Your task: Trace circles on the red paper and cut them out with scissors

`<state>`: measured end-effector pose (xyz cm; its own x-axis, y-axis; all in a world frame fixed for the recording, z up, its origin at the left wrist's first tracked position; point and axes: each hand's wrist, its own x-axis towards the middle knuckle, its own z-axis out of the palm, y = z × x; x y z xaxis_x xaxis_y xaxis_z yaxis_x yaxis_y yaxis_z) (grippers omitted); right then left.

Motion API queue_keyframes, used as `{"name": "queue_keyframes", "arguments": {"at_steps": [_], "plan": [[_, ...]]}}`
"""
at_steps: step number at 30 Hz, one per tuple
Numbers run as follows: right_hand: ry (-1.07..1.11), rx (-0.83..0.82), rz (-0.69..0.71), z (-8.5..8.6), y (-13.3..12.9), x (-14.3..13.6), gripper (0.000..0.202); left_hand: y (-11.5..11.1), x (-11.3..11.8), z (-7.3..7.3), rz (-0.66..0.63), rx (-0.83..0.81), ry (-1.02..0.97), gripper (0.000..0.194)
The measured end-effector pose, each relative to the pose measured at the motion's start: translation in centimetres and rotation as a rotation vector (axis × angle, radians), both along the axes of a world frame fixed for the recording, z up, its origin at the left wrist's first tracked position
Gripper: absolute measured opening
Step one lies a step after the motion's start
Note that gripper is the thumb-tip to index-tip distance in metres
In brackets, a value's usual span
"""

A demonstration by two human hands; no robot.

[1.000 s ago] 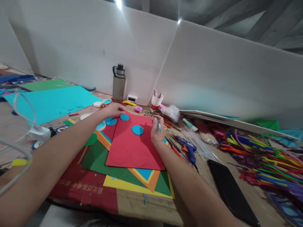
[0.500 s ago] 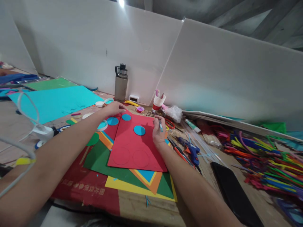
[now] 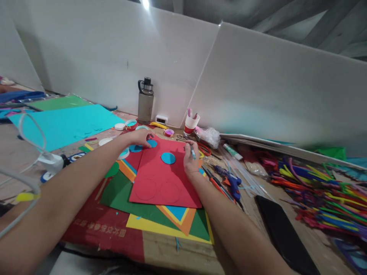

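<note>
A red sheet (image 3: 177, 179) lies on a pile of coloured paper, with pencilled circle outlines near its lower edge. Two blue paper circles rest on it, one around the middle (image 3: 168, 158) and a smaller one (image 3: 152, 143) by its upper left corner. My left hand (image 3: 142, 136) reaches to that smaller circle, thumb and forefinger apart at its left edge. My right hand (image 3: 190, 160) rests by the sheet's right edge, closed around a pen with a pale blue barrel (image 3: 193, 153). Another blue circle (image 3: 135, 148) lies left of the sheet, partly covered by my left forearm.
A bottle (image 3: 145, 101), a paper cup of pens (image 3: 191, 124) and tape rings (image 3: 131, 124) stand toward the wall. Right of the paper lie pliers (image 3: 216, 181), a blue glue gun (image 3: 234, 185), a black phone (image 3: 282, 229) and pipe cleaners (image 3: 329, 198). A white cable (image 3: 34, 181) hangs at left.
My left hand has come down and toward me, from above the upper left corner to the small blue circle, its fingers spreading. My right hand keeps the pen in nearly the same place.
</note>
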<state>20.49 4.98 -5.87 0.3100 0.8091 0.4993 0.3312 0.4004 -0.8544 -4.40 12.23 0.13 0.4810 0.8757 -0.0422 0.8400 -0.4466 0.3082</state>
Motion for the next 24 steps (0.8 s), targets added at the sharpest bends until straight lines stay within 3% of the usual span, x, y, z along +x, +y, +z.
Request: {"name": "queue_keyframes", "arguments": {"at_steps": [11, 18, 24], "plan": [[-0.013, 0.009, 0.020, 0.0, 0.0, 0.1, 0.029, 1.4, -1.2, -0.9, 0.015, 0.014, -0.062, 0.062], [0.012, 0.011, 0.042, -0.2, 0.2, 0.1, 0.029, 0.7, -0.9, -0.2, -0.083, -0.046, -0.138, 0.057], [0.030, 0.034, 0.061, -0.3, 0.2, 0.2, 0.027, 0.0, -0.7, 0.9, 0.039, 0.026, -0.149, 0.051]]}}
